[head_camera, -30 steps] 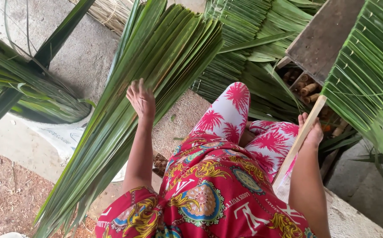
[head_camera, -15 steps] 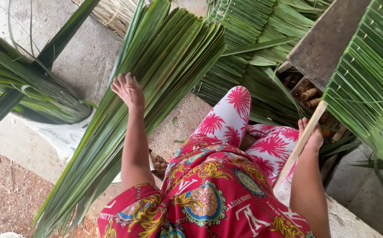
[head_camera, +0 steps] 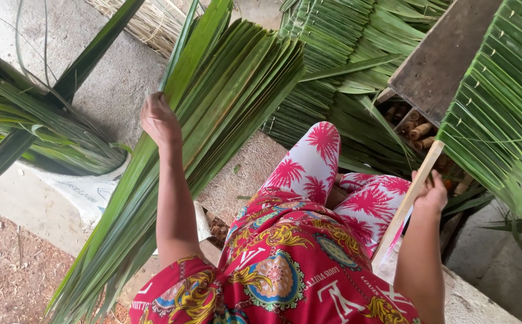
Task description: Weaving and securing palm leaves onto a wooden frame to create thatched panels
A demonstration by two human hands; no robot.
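Fanning out flat, the long green fronds (head_camera: 213, 114) lie slantwise over the concrete floor (head_camera: 117, 78), glossy and ribbed. The left hand (head_camera: 160, 122) has its grip closed on their edge; the right hand (head_camera: 432, 192) clasps a pale stick (head_camera: 406, 204).

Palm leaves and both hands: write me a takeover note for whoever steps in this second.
Left hand: fingers closed on the top of the long green leaf bundle that fans out across the concrete floor.
Right hand: gripping a thin wooden stick that slants along the right leg.
Nearby: a woven leaf panel at right, folded leaf stacks ahead, loose leaves at left, a wooden board.
Done: one panel looks stitched. Left: the bundle in hand is still loose, nothing on the stick.
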